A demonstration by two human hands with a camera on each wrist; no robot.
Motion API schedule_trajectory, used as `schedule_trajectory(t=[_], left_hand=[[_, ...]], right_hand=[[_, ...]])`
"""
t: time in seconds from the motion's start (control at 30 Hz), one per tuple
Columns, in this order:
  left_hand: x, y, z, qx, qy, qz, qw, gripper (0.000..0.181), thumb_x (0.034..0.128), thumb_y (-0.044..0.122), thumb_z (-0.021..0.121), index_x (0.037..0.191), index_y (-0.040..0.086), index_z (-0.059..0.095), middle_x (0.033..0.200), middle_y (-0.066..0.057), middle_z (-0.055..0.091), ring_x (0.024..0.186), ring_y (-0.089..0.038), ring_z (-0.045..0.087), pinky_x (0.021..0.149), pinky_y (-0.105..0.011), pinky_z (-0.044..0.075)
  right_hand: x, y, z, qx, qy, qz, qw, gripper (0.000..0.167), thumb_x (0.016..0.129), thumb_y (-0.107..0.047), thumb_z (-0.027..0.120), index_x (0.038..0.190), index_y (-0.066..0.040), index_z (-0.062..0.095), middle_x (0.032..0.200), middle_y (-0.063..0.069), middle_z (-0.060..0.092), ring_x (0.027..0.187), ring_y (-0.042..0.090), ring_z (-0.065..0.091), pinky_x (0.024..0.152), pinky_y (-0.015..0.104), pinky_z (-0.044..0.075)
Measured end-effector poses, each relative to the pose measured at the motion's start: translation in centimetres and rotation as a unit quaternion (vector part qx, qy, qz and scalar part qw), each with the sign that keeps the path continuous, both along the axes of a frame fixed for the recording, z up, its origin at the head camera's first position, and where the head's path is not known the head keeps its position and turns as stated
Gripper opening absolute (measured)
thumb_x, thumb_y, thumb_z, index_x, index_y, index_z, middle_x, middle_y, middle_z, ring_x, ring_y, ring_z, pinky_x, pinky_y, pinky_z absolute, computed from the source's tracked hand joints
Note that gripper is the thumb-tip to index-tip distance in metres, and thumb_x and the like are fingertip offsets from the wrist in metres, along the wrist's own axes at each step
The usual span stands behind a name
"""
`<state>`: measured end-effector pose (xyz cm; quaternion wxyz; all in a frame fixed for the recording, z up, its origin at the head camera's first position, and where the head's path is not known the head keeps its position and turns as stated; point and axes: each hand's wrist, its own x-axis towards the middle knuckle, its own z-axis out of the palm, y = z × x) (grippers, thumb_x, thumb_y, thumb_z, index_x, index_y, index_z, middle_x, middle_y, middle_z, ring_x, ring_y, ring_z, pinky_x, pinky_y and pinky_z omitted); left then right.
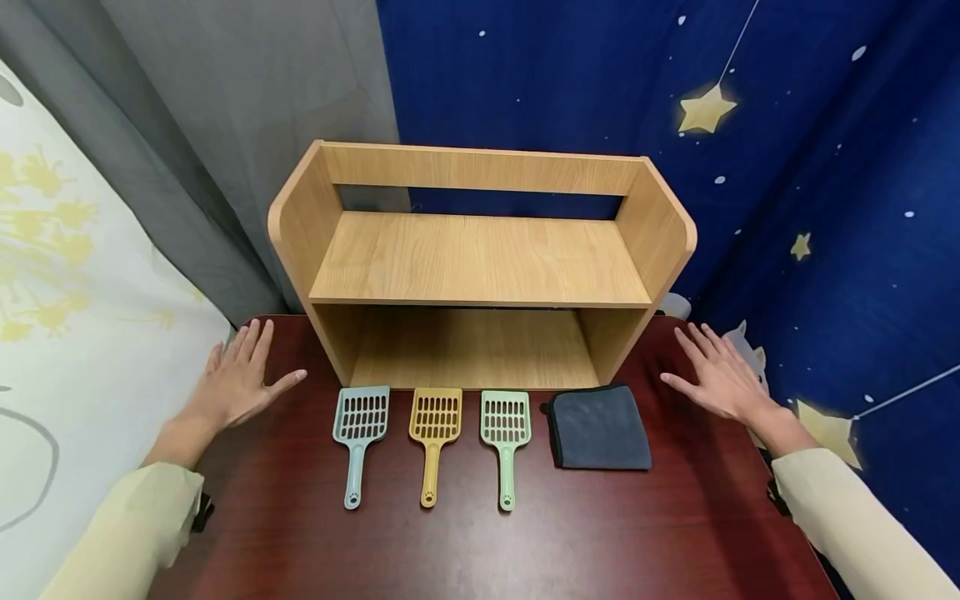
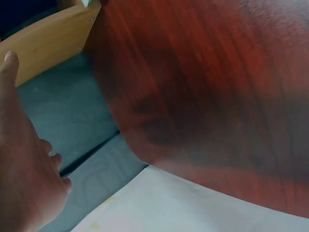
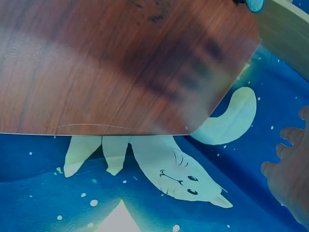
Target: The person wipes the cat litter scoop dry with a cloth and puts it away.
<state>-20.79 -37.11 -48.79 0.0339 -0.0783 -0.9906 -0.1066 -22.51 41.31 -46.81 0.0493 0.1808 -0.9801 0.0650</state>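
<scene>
Three slotted scoops lie in a row before the shelf: a blue one [image 1: 356, 450], a yellow one [image 1: 431, 446] and a green one [image 1: 506, 450]. To their right is a folded dark grey cloth [image 1: 602, 429] with black edging. The left hand [image 1: 236, 379], fingers spread and nothing held, is left of the shelf; the left wrist view shows it [image 2: 24, 164] at the image's left edge. On the other side the right hand [image 1: 720, 375] is likewise spread and holds nothing, nearest to the cloth; part of it [image 3: 292, 169] shows in the right wrist view.
A two-level wooden shelf [image 1: 480, 258] stands at the back of the dark red table [image 1: 390, 550]. Behind it hang a grey curtain [image 1: 247, 75] and a blue star-patterned curtain [image 1: 555, 75]. White patterned fabric [image 1: 82, 333] lies beyond the table's left side.
</scene>
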Motion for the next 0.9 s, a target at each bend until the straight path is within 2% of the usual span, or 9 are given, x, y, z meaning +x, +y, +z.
schedule_trajectory(t=[0.3, 0.5, 0.7, 0.77, 0.9], left_hand=[[2.1, 0.8, -1.0, 0.009, 0.009, -0.014, 0.9998, 0.111, 0.0987, 0.068, 0.059, 0.169, 0.002, 0.003, 0.172, -0.031, 0.01, 0.159, -0.05, 0.012, 0.122, -0.073, 0.005], [3.6, 1.4, -2.0, 0.012, 0.027, -0.025, 0.9993, 0.113, 0.0963, 0.066, 0.064, 0.168, -0.002, 0.01, 0.171, -0.032, 0.015, 0.157, -0.05, 0.018, 0.123, -0.07, 0.009], [4.9, 2.9, -3.0, 0.017, 0.035, -0.033, 0.9987, 0.116, 0.0931, 0.066, 0.069, 0.167, -0.003, 0.013, 0.169, -0.034, 0.021, 0.154, -0.051, 0.026, 0.122, -0.07, 0.015], [5.4, 3.5, -3.6, 0.022, 0.031, -0.035, 0.9987, 0.117, 0.0925, 0.066, 0.07, 0.167, -0.003, 0.012, 0.168, -0.035, 0.021, 0.154, -0.051, 0.026, 0.121, -0.071, 0.017], [6.3, 4.8, -4.7, 0.028, 0.026, -0.04, 0.9985, 0.119, 0.091, 0.066, 0.072, 0.167, -0.005, 0.013, 0.168, -0.036, 0.022, 0.153, -0.051, 0.027, 0.118, -0.072, 0.023]], right_hand=[[2.3, -0.9, -0.6, -0.007, 0.011, 0.035, 0.9993, 0.088, 0.1, -0.052, 0.067, 0.163, 0.0, 0.035, 0.165, 0.034, 0.03, 0.158, 0.048, 0.019, 0.126, 0.064, 0.013], [3.6, -1.9, -1.6, -0.008, 0.023, 0.064, 0.9977, 0.086, 0.097, -0.05, 0.073, 0.16, 0.0, 0.041, 0.164, 0.031, 0.036, 0.154, 0.049, 0.027, 0.123, 0.065, 0.022], [5.0, -3.3, -2.4, -0.008, 0.018, 0.078, 0.9967, 0.088, 0.096, -0.052, 0.073, 0.161, -0.003, 0.041, 0.163, 0.028, 0.04, 0.152, 0.049, 0.033, 0.128, 0.054, 0.018], [5.4, -3.9, -2.6, -0.005, 0.02, 0.088, 0.9959, 0.087, 0.095, -0.052, 0.074, 0.16, -0.003, 0.043, 0.161, 0.028, 0.043, 0.148, 0.049, 0.038, 0.126, 0.056, 0.024], [6.0, -5.4, -2.7, -0.004, 0.017, 0.11, 0.9938, 0.085, 0.094, -0.052, 0.076, 0.157, -0.003, 0.048, 0.156, 0.024, 0.049, 0.142, 0.045, 0.047, 0.113, 0.063, 0.039]])
